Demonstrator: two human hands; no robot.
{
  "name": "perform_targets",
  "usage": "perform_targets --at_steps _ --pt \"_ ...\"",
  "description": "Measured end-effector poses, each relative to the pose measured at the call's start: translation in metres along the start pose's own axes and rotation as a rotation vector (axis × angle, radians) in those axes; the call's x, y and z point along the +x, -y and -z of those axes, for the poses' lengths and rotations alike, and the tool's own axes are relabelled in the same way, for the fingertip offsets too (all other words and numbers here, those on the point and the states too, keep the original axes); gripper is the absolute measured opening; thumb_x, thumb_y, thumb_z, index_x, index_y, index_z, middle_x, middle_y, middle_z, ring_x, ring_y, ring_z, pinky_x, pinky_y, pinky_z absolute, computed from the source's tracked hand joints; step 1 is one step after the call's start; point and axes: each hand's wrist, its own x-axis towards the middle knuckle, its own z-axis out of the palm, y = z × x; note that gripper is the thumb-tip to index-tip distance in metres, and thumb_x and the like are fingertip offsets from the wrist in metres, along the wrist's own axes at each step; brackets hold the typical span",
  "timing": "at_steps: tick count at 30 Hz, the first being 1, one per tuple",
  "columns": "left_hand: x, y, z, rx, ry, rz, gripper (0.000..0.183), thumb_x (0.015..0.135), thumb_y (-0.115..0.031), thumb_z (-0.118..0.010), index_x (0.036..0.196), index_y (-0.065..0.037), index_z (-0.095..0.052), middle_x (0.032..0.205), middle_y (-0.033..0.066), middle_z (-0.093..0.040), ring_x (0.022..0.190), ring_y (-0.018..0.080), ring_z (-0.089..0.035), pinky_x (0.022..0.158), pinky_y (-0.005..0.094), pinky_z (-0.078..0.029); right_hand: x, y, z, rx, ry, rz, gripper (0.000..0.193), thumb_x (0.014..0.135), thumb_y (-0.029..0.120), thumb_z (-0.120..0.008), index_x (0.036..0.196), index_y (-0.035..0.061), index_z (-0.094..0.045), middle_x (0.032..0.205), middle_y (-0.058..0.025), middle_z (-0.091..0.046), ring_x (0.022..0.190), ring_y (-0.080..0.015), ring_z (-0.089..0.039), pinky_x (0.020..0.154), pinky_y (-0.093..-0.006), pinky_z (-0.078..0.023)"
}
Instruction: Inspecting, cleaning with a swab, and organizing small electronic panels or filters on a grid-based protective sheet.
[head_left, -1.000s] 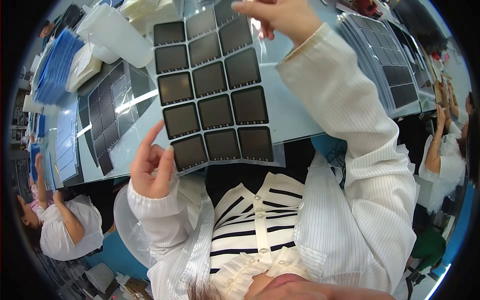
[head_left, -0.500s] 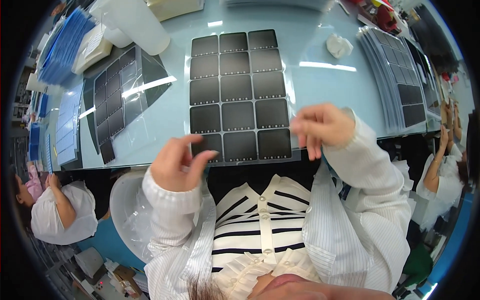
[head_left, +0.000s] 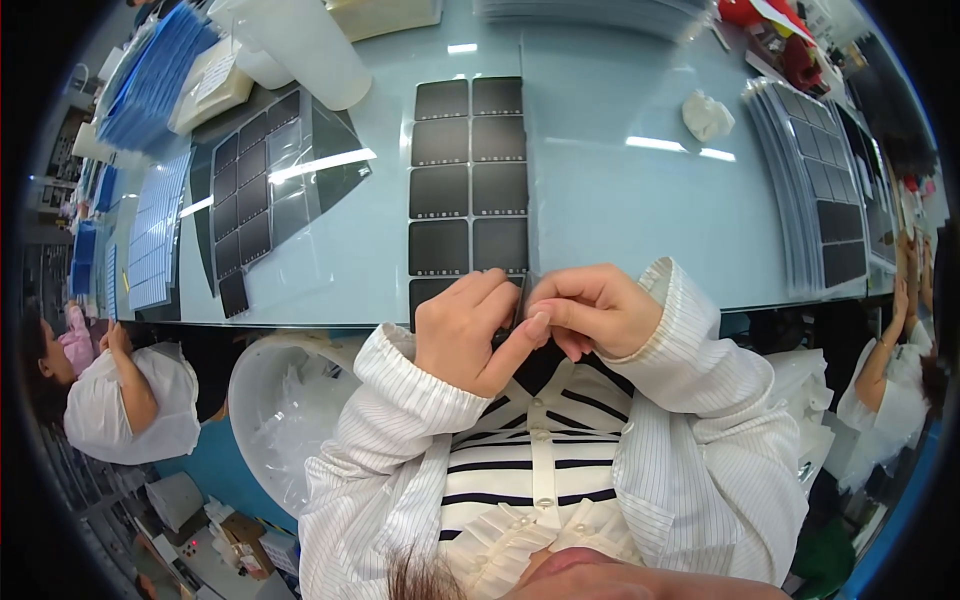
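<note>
Lowered onto the surface (head_left: 620, 200), the sheet of dark squares (head_left: 468, 190) lies flat; our left hand (head_left: 470, 325) and right hand (head_left: 590, 310) pinch its near edge closed.

Both hands meet at the centre, close in front of the chest. The left hand (head_left: 468, 330) is curled, thumb stretched across to touch the right hand (head_left: 592, 308), whose fingers are bent in a pinch. Both forearms angle inward in striped sleeves.

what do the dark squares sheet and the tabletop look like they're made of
Sheet of dark squares: matte black tiles, seemingly under clear glossy film, since a transparent margin shows on its right side. Tabletop: smooth pale blue, likely glass or laminate, given the sharp lamp reflections.
</note>
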Motion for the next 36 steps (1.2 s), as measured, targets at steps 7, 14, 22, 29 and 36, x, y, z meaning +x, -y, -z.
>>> perform_targets --at_steps 7,14,22,29,36 --pt "-0.003 0.012 -0.01 -0.07 -0.207 -0.02 0.017 0.074 -0.007 -0.059 0.063 0.0 -0.048 0.061 0.0112 -0.045 0.051 0.0275 -0.047 0.046 0.0325 -0.04 -0.026 0.006 0.026 -0.321 -0.143 0.095 0.018 0.088 0.004 -0.05 0.072 -0.0032 -0.055 0.078 -0.0083 -0.052 0.049 -0.0102 -0.055 0.042 -0.0196 -0.04" --pt "-0.014 0.016 0.017 -0.808 -0.45 0.414 0.021 0.085 -0.005 -0.05 0.067 0.005 -0.055 0.08 0.0125 -0.06 0.063 0.0175 -0.056 0.057 0.0263 -0.044 -0.055 0.002 0.037 -0.31 -0.278 0.109 0.018 0.086 0.003 -0.052 0.069 -0.0035 -0.055 0.078 -0.0094 -0.053 0.047 -0.0101 -0.053 0.041 -0.0185 -0.039" --pt "-0.023 0.021 0.047 -1.129 -0.449 0.243 0.028 0.083 -0.018 -0.054 0.089 0.008 -0.063 0.11 0.0212 -0.056 0.098 0.0309 -0.058 0.092 0.042 -0.043 -0.078 -0.007 0.061 -0.27 -0.479 0.174 0.018 0.086 0.004 -0.052 0.069 -0.0034 -0.054 0.076 -0.0097 -0.053 0.045 -0.0103 -0.05 0.04 -0.0193 -0.041" --pt "-0.021 0.027 0.049 -0.544 -0.591 0.071 0.029 0.068 -0.002 -0.071 0.057 0.0 -0.043 0.087 0.0136 -0.047 0.075 0.021 -0.058 0.06 0.0304 -0.052 -0.076 -0.014 0.064 -0.273 -0.516 0.221 0.02 0.088 0.004 -0.049 0.069 -0.0025 -0.05 0.07 -0.0071 -0.05 0.044 -0.0105 -0.05 0.039 -0.0192 -0.04" --pt "-0.019 0.042 0.058 0.122 -0.436 0.068 0.021 0.063 0.011 -0.066 0.067 0.0 -0.048 0.086 0.0177 -0.05 0.056 0.0196 -0.053 0.052 0.0252 -0.045 -0.071 -0.014 0.067 -0.289 -0.489 0.185 0.019 0.089 0.005 -0.049 0.071 -0.0022 -0.05 0.068 -0.0063 -0.049 0.044 -0.0101 -0.051 0.038 -0.019 -0.04"
